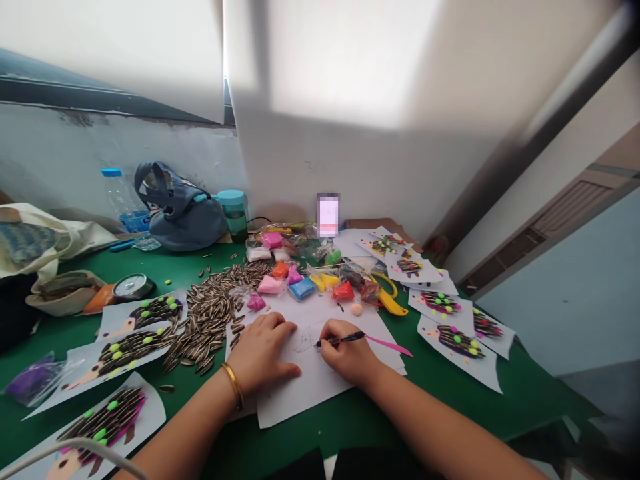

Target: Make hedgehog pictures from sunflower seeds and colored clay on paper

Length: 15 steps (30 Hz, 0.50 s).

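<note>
On the green table lies a stack of white paper [290,403], its top sheet bearing a faint line drawing [303,341]. My left hand [263,353] rests flat on the sheet's left side with fingers apart. In my right hand [347,353] a black pen [353,337] is gripped, its tip on the paper by the drawing. A pink plastic tool [387,345] lies just past that hand. Sunflower seeds [213,313] are heaped left of the paper. Beyond it sit bags of coloured clay, among them a blue one [301,289] and a red one [343,291].
Seed-and-clay hedgehog pictures lie at the left [105,420] and right [457,343]. Yellow-handled scissors [393,301] are at the paper's far right corner. Behind stand a blue bag [187,217], a teal-lidded jar [233,213] and a lit phone [329,215]. A tin can [133,287] sits left.
</note>
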Each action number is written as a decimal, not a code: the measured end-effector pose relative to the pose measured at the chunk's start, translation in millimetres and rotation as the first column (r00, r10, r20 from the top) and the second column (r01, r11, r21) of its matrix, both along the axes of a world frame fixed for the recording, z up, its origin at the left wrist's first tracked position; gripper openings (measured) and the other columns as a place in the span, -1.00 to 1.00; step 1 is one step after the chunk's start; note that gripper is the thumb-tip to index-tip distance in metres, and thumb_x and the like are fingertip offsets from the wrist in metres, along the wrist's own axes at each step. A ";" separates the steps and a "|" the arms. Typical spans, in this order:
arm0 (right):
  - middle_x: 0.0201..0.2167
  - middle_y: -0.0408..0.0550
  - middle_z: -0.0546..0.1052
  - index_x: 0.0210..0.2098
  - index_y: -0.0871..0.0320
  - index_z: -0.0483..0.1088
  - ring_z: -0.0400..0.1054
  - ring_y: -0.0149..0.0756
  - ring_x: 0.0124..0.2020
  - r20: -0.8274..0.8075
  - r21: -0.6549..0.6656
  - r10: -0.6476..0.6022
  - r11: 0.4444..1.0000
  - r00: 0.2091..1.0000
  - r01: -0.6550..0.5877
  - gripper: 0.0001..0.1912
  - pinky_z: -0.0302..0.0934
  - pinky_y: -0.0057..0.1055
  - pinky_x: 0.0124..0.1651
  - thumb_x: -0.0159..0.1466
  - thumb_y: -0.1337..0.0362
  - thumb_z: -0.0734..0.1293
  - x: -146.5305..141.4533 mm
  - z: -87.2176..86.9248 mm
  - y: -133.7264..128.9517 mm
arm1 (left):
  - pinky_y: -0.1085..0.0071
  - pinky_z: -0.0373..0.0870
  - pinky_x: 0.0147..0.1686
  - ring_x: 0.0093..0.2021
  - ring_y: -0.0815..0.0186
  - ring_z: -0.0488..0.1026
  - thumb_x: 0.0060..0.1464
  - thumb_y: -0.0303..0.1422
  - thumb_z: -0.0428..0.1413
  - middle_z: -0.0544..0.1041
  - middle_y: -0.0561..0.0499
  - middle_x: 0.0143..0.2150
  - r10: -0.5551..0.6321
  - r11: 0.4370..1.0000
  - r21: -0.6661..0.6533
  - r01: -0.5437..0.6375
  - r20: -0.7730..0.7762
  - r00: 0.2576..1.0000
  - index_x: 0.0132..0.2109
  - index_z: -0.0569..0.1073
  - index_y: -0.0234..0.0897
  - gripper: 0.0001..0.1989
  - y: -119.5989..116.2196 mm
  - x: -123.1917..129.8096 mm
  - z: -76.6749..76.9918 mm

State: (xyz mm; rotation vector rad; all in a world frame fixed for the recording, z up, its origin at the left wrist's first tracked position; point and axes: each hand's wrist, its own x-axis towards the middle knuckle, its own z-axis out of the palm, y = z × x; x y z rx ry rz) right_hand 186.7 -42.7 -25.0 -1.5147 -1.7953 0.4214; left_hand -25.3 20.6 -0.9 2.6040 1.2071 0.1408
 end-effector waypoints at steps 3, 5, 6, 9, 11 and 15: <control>-0.48 -0.14 0.47 -0.45 0.13 0.36 0.34 -0.31 -0.40 -0.048 -0.011 -0.014 1.000 0.999 0.014 -0.89 0.14 -0.43 -0.33 0.10 0.45 0.25 3.4 1.0 0.2 | 0.13 0.28 0.11 0.10 0.02 0.33 -0.26 0.01 0.36 0.41 -0.10 0.09 0.002 1.000 0.000 -0.002 0.006 1.000 0.14 0.44 -0.10 -0.23 0.0 -0.4 -0.8; -0.49 -0.14 0.46 -0.45 0.13 0.35 0.33 -0.32 -0.41 -0.089 -0.024 -0.036 0.999 0.995 0.034 -0.90 0.14 -0.44 -0.35 0.12 0.43 0.25 6.2 1.2 0.5 | 0.12 0.28 0.11 0.10 0.01 0.33 -0.26 0.01 0.36 0.41 -0.10 0.09 0.003 1.000 0.000 -0.003 0.008 1.000 0.14 0.44 -0.10 -0.23 -0.1 -0.9 -0.7; -0.50 -0.15 0.45 -0.46 0.12 0.35 0.33 -0.32 -0.42 -0.104 -0.034 -0.041 0.999 0.994 0.038 -0.90 0.14 -0.44 -0.36 0.13 0.43 0.24 7.5 1.0 0.5 | 0.12 0.28 0.10 0.10 0.02 0.34 -0.26 0.01 0.37 0.41 -0.10 0.09 0.000 1.000 -0.002 0.000 0.009 1.000 0.14 0.44 -0.11 -0.23 -0.2 -1.1 -0.5; -0.51 -0.16 0.44 -0.47 0.12 0.34 0.32 -0.34 -0.43 -0.108 -0.048 -0.037 0.998 0.993 0.032 -0.89 0.13 -0.45 -0.37 0.13 0.43 0.24 9.2 -0.2 0.1 | 0.13 0.29 0.10 0.09 0.02 0.34 -0.26 0.01 0.36 0.41 -0.10 0.09 -0.008 1.000 -0.004 0.008 0.011 1.000 0.13 0.44 -0.11 -0.23 -0.4 -1.5 0.4; -0.50 -0.16 0.45 -0.47 0.12 0.34 0.32 -0.34 -0.42 -0.095 -0.038 -0.028 0.999 0.995 0.024 -0.89 0.12 -0.45 -0.36 0.13 0.43 0.24 8.8 -0.8 -0.4 | 0.13 0.28 0.10 0.08 0.03 0.35 -0.23 0.02 0.34 0.42 -0.10 0.08 -0.016 1.000 -0.001 0.016 0.014 1.000 0.13 0.44 -0.12 -0.26 -0.3 -1.5 0.7; -0.50 -0.16 0.45 -0.47 0.12 0.34 0.32 -0.34 -0.42 -0.083 -0.021 -0.017 1.000 0.996 0.015 -0.89 0.12 -0.45 -0.35 0.12 0.44 0.24 6.7 -0.2 -0.9 | 0.14 0.28 0.09 0.08 0.04 0.35 -0.11 0.01 0.28 0.42 -0.10 0.07 -0.002 1.000 0.018 0.002 0.025 1.000 0.11 0.46 -0.13 -0.36 -0.5 -0.3 -0.4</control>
